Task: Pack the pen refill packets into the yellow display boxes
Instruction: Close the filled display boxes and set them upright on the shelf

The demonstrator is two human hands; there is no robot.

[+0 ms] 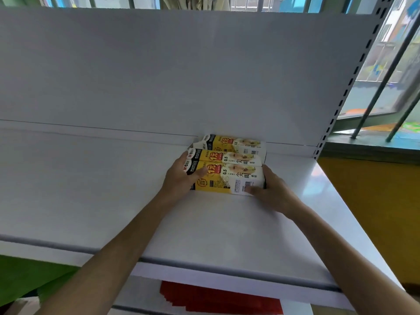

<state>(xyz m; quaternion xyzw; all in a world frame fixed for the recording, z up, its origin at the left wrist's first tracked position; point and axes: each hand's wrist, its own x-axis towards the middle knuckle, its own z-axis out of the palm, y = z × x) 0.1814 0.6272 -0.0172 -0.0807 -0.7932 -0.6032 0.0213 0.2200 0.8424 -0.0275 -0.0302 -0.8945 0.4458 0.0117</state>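
Centre of frame: three yellow display boxes [227,156] lined up front to back on a white shelf [91,189], rearmost touching the back panel [159,64]. Nearest box [229,178] clasped at both ends: left hand [181,177] curled round the left end with thumb on top, right hand [276,189] wrapped round the right end with thumb across the front face. Looks late in the job: all three boxes apparently closed, no loose pen refill packets in sight, contents impossible to check. Seemingly left only to square this box against its neighbours. At right edge, a slotted upright [341,98], a barred window [386,64] and a yellow wall [375,212]; at bottom centre, something red [216,298] under the shelf.
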